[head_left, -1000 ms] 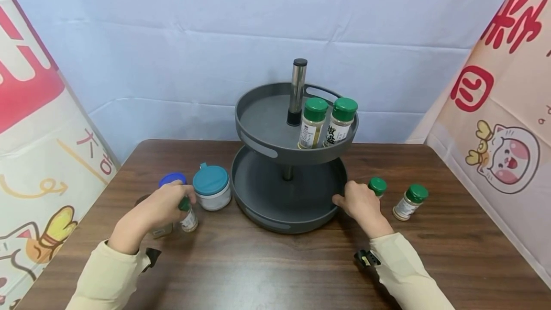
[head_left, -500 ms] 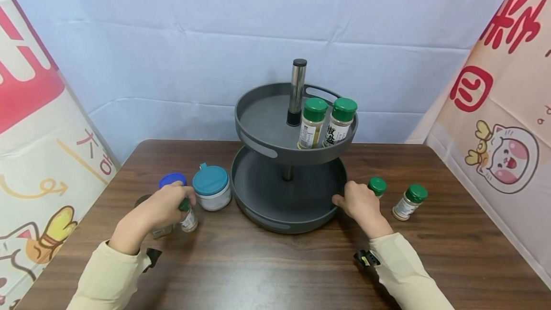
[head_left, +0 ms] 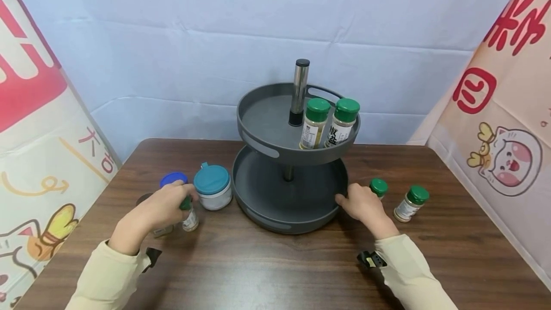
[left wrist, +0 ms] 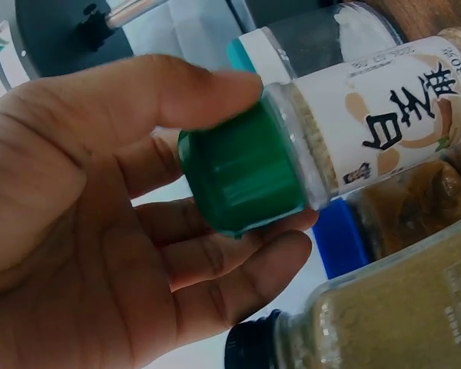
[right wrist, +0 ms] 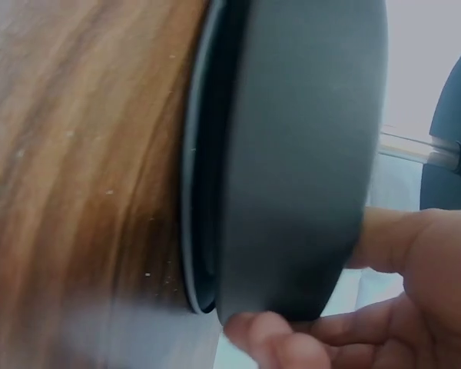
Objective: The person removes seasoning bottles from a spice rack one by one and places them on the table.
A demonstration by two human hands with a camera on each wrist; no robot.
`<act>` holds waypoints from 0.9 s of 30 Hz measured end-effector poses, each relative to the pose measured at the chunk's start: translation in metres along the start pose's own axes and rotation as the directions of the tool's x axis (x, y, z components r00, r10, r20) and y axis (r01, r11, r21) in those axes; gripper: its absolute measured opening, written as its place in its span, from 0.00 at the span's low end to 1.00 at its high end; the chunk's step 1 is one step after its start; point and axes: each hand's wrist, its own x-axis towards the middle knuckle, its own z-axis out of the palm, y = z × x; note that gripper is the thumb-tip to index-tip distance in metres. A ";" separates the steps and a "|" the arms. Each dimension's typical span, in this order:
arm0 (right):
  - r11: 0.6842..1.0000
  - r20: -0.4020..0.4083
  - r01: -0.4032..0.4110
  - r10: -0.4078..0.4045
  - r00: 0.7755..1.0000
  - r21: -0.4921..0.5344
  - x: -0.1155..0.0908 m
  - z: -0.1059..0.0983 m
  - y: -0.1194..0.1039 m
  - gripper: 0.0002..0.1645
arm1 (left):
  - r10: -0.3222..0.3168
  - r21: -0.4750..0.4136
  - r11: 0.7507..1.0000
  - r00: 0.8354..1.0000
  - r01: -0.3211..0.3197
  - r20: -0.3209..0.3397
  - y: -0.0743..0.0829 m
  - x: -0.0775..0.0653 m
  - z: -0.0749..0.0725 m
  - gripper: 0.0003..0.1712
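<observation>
My left hand (head_left: 165, 207) holds a spice jar (left wrist: 392, 115) by its green cap (left wrist: 242, 173), thumb on one side and fingers on the other. In the head view that jar stands at the table's left, partly covered by the hand. My right hand (head_left: 363, 204) grips the rim of the lower tier of a grey two-tier rotating tray (head_left: 286, 195); in the right wrist view the thumb goes over the wall (right wrist: 300, 154) and fingers lie outside it. On the upper tier (head_left: 267, 128) stand two green-capped spice jars, one (head_left: 315, 123) beside the other (head_left: 342, 122).
Beside the left hand are a teal-lidded tub (head_left: 212, 188), a blue-lidded container (head_left: 173, 178) and a dark-capped jar (left wrist: 392, 307). Right of the right hand stand two more green-capped jars, one (head_left: 379, 186) partly hidden, one (head_left: 406, 204) in full view. Cloth (head_left: 215, 51) hangs behind the table.
Both hands keep their holds, and the jars and tray stay in place. The head view has shifted very slightly.
</observation>
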 end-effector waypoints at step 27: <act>0.993 -0.018 0.120 -0.120 0.993 0.010 -0.010 -0.022 -0.005 0.36 | 0.036 0.057 0.998 0.993 -0.029 -0.113 0.009 -0.003 -0.005 0.14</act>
